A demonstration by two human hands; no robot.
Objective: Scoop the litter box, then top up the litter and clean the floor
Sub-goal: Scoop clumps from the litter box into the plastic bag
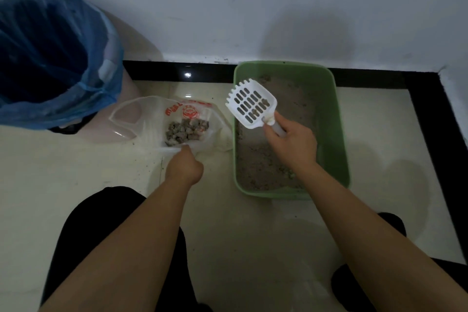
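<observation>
Right hand (291,144): wrapped around the handle of the white scoop (250,104), above the left half of the litter box (339,134).
Left hand (186,163): curled on the near edge of the plastic bag (152,119), seemingly holding its mouth open on the floor (76,172).
Scoop axis: handle toward 5 o'clock, toothed edge toward 11 o'clock; a few small clumps (260,109) sit on the slots near the handle.
Bag from scoop: at about 8 o'clock, just beside the box's left wall, with grey clumps already piled inside.
Nearer hand: the left is at the bag; the right must carry the scoop across the rim.
Step, as I judge it: scooping, mid-way; grey litter (255,164) in the box looks thin, and the top-up is not yet done.
Risk: crumbs falling between box and bag.
Bin (50,58): blue-lined, at 10 o'clock, well apart.
</observation>
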